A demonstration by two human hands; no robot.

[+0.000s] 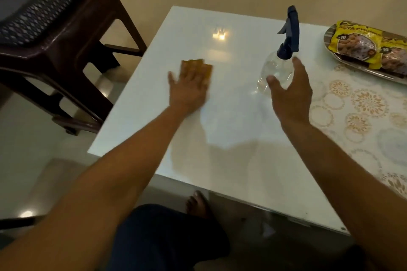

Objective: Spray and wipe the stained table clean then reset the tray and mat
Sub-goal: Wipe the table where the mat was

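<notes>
My left hand (189, 88) lies flat, fingers straight, pressing an orange-yellow cloth (203, 66) onto the white glossy table (231, 138). A clear spray bottle (275, 68) with a dark blue trigger head (290, 28) stands upright on the table. My right hand (290, 92) hovers just in front of the bottle with fingers spread; whether it touches the bottle I cannot tell. A patterned lace mat (363, 105) covers the table's right side. On its far end sits a metal tray (330, 33) holding yellow snack packets (356, 44).
A dark brown plastic stool (72, 50) stands left of the table with a dark perforated basket (33, 0) on top. My knee in dark trousers (165, 237) and a bare foot (198, 202) show below the table's near edge. A tiled floor (26, 149) surrounds it.
</notes>
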